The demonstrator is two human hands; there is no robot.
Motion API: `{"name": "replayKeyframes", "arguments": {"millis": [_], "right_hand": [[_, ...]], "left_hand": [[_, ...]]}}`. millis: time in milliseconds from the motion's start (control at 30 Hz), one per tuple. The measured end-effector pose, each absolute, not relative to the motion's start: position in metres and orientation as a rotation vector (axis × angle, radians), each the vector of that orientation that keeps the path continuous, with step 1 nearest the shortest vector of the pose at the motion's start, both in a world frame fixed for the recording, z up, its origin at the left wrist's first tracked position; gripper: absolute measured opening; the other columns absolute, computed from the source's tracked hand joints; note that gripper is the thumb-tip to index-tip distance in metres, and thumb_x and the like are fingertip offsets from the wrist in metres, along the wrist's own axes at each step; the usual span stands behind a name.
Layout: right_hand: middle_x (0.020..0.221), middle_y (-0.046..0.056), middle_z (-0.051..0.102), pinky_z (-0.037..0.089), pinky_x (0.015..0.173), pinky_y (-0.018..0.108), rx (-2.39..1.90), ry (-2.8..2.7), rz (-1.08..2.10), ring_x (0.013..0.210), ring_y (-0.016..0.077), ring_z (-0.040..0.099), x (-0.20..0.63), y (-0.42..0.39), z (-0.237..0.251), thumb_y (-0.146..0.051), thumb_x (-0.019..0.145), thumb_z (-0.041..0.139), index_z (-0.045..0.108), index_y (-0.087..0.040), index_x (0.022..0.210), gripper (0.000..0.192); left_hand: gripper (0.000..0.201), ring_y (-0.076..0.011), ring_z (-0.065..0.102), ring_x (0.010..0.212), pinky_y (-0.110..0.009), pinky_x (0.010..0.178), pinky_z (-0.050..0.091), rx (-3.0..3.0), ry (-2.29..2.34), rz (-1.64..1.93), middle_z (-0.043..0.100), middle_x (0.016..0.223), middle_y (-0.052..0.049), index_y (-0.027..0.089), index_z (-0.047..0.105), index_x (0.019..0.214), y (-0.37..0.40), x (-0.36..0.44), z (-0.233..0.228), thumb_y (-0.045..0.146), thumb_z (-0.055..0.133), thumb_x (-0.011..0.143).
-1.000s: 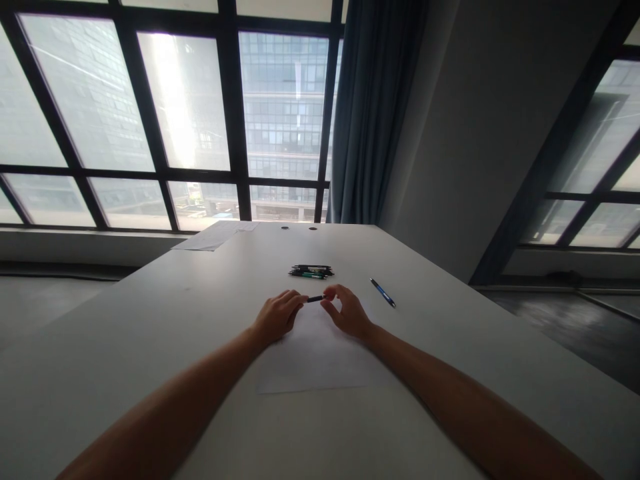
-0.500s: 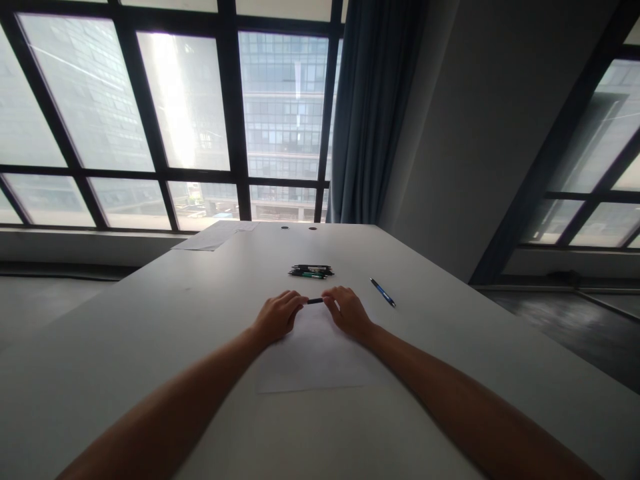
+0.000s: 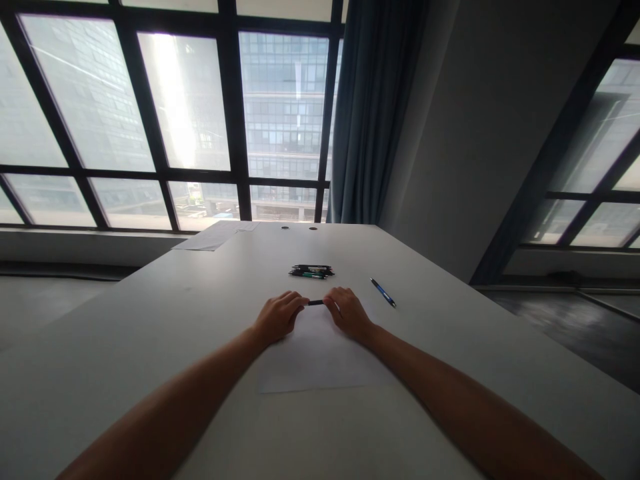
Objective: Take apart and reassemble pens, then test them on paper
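Between my two hands a dark pen [image 3: 315, 303] lies crosswise, only its middle showing. My left hand [image 3: 281, 315] pinches its left end with thumb and fingertips. The right end is in the closed fingers of my right hand [image 3: 349, 312]. Both hands are over the far part of a white sheet of paper [image 3: 320, 363] on the table. Just beyond them lies a small pile of pens [image 3: 311, 271], mostly black with one green. A blue pen [image 3: 383, 293] rests by itself, slanted, to the right of my right hand.
The white table [image 3: 165, 320] stretches away toward the windows. More sheets of paper [image 3: 213, 237] lie at its far left edge. Two round dark holes [image 3: 299, 228] sit near the far end. A blue curtain [image 3: 367, 120] hangs beyond the table.
Almost nothing differs. Both hands keep their hold on the dark pen, and the sheet beneath seems shifted very slightly to the right.
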State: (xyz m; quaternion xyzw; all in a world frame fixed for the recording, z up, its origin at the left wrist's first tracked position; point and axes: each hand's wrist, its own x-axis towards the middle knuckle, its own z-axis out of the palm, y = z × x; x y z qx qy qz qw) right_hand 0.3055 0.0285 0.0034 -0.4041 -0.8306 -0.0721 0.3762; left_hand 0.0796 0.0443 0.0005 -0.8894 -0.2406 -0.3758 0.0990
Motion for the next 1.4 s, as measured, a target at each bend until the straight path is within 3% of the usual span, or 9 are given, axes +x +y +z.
{"name": "replayKeyframes", "arguments": {"millis": [67,200,333,833,1033,1133,1200,1300,1400], "right_hand": [[0.083,0.006,0.062,0.036,0.074,0.033,-1.01,-2.122,-0.186,0.075,0.0174,0.053,0.305,0.028,0.004,-0.041,0.1,0.032,0.056,-0.017,0.088,0.036],[0.074,0.004,0.06,0.034,0.072,0.033,-1.041,-2.151,-0.2,0.069,0.0166,0.051,0.305,0.027,0.005,-0.039,0.101,0.028,0.055,-0.018,0.076,0.042],[0.08,0.006,0.063,0.035,0.074,0.033,-1.028,-2.138,-0.203,0.073,0.0169,0.053,0.305,0.028,0.004,-0.04,0.1,0.034,0.057,-0.017,0.085,0.036],[0.073,0.002,0.06,0.034,0.075,0.031,-1.069,-2.143,-0.054,0.071,0.0149,0.053,0.305,0.029,0.005,-0.024,0.096,0.041,0.054,-0.018,0.067,0.032],[0.088,0.006,0.064,0.035,0.084,0.037,-1.277,-1.973,-0.319,0.086,0.0195,0.055,0.31,0.032,0.008,-0.026,0.095,0.041,0.059,-0.017,0.079,0.026],[0.106,0.01,0.064,0.028,0.101,0.047,-1.183,-2.034,-0.509,0.105,0.0242,0.052,0.305,0.024,0.014,-0.024,0.094,0.044,0.06,-0.018,0.103,0.02],[0.115,0.011,0.062,0.023,0.107,0.05,-1.026,-2.189,-0.585,0.111,0.0254,0.05,0.298,0.019,0.017,-0.022,0.093,0.044,0.055,-0.018,0.119,0.029],[0.108,0.01,0.063,0.031,0.103,0.047,-0.884,-2.378,-0.586,0.1,0.0232,0.054,0.289,0.016,0.015,-0.011,0.091,0.04,0.049,-0.019,0.132,0.043],[0.101,0.01,0.063,0.039,0.09,0.041,-0.917,-2.421,-0.554,0.091,0.0228,0.053,0.289,0.019,0.01,0.0,0.083,0.039,0.052,-0.018,0.13,0.052]], "left_hand": [[0.023,-0.0163,0.063,0.086,-0.025,0.068,0.052,-2.628,-0.722,-1.127,0.068,0.094,-0.007,0.019,0.061,0.107,0.044,0.08,0.001,0.021,0.04,0.096],[0.024,-0.0165,0.062,0.086,-0.025,0.068,0.052,-2.643,-0.687,-1.104,0.068,0.094,-0.007,0.018,0.061,0.107,0.044,0.08,0.001,0.022,0.041,0.096],[0.024,-0.016,0.063,0.085,-0.025,0.069,0.053,-2.634,-0.706,-1.129,0.068,0.094,-0.007,0.018,0.061,0.107,0.044,0.079,0.002,0.022,0.04,0.096],[0.025,-0.0155,0.062,0.079,-0.027,0.067,0.052,-2.599,-0.589,-1.174,0.069,0.089,-0.007,0.02,0.066,0.105,0.045,0.081,0.003,0.023,0.043,0.097],[0.02,-0.0175,0.061,0.086,-0.029,0.07,0.053,-2.555,-0.803,-1.21,0.068,0.093,-0.007,0.019,0.063,0.103,0.045,0.081,0.004,0.026,0.045,0.096],[0.019,-0.0151,0.061,0.081,-0.026,0.07,0.052,-2.628,-0.805,-1.305,0.067,0.087,-0.006,0.019,0.063,0.096,0.045,0.082,0.004,0.027,0.046,0.096],[0.019,-0.0128,0.06,0.073,-0.024,0.067,0.051,-2.684,-0.803,-1.392,0.066,0.083,-0.005,0.018,0.062,0.092,0.043,0.085,0.003,0.03,0.048,0.095],[0.02,-0.0104,0.056,0.064,-0.022,0.063,0.049,-2.772,-0.746,-1.486,0.064,0.078,-0.004,0.017,0.06,0.089,0.041,0.088,0.001,0.035,0.053,0.093],[0.023,-0.0108,0.057,0.063,-0.023,0.062,0.049,-2.824,-0.727,-1.476,0.065,0.079,-0.004,0.017,0.059,0.094,0.04,0.088,0.0,0.039,0.059,0.089]]}}
